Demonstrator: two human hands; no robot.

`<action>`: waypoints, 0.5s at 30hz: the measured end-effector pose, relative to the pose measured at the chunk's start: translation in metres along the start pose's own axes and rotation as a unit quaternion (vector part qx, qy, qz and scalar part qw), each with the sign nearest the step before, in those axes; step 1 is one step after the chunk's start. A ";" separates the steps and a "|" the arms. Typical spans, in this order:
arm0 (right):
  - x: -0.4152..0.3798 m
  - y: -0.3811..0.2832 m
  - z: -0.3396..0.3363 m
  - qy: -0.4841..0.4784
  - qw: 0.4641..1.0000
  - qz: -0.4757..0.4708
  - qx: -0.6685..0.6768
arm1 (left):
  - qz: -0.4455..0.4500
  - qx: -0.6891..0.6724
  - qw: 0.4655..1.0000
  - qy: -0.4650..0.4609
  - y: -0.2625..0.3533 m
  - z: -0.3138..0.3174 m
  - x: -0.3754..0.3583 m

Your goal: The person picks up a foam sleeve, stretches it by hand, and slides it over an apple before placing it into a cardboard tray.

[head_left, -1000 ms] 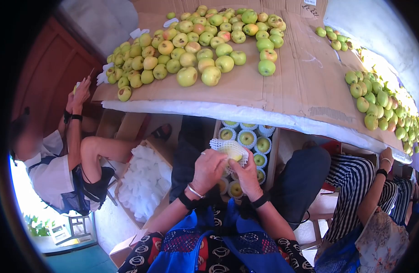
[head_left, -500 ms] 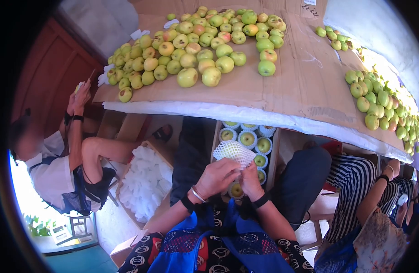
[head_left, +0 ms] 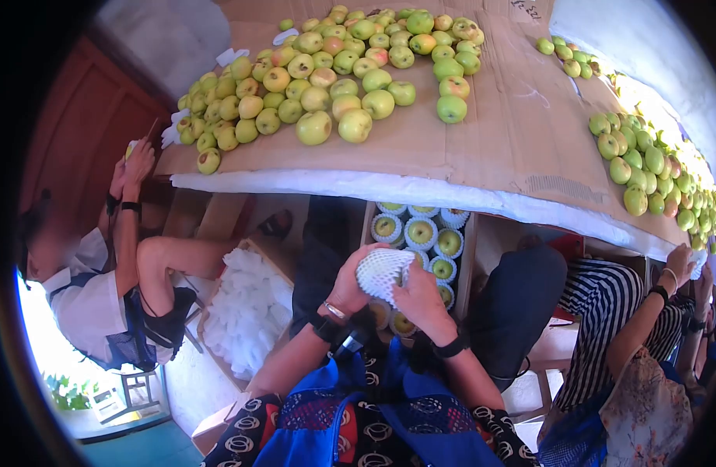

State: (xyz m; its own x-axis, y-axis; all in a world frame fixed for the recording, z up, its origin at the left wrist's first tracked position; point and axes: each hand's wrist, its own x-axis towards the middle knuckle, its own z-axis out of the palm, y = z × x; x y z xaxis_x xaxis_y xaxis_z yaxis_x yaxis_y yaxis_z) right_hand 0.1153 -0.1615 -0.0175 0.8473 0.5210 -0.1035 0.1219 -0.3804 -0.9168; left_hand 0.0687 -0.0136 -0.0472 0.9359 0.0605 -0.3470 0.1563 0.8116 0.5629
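Between my two hands, above the box on the floor, is an apple in a white foam net (head_left: 381,272). The net hides nearly all of the fruit. My left hand (head_left: 348,282) wraps round its left side, and my right hand (head_left: 421,297) grips its right side with fingers bent. Just beyond and under them stands the cardboard box (head_left: 469,261) with several apples in foam nets (head_left: 421,232), their tops showing. My hands cover part of the box's near end.
A cardboard-covered table (head_left: 513,148) spans the front, bearing a large pile of loose apples (head_left: 314,127) and more apples (head_left: 636,201) at right. A box of white foam nets (head_left: 247,315) stands left. One person (head_left: 101,288) sits left, another (head_left: 630,342) right.
My left hand has moved left and up round the netted apple, which is now more upright. My right hand has shifted to its side. The right-hand person's hand has risen to the table edge.
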 end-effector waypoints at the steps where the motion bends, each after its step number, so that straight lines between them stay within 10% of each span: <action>1: -0.003 -0.021 -0.012 -0.029 0.999 -0.005 0.034 | -0.022 -0.070 0.997 -0.013 -0.001 -0.004 -0.002; 6: -0.011 -0.049 -0.066 0.015 0.983 -0.103 0.153 | -0.058 -0.180 0.981 -0.052 0.009 -0.014 -0.012; 11: -0.029 -0.144 -0.122 -0.228 0.690 -0.521 0.448 | -0.054 -0.195 0.977 -0.065 0.018 -0.020 -0.025; 15: -0.062 -0.136 -0.173 -0.293 0.677 -0.513 0.439 | -0.056 -0.177 0.982 -0.027 0.020 -0.011 -0.029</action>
State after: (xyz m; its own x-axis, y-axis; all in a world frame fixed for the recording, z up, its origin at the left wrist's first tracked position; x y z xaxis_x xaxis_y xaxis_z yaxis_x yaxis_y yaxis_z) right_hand 0.1352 -0.2742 0.1799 0.1681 0.4773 0.8625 -0.0814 0.8787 -0.4704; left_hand 0.0412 0.0070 -0.0343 0.9360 -0.0644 -0.3462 0.1492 0.9630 0.2243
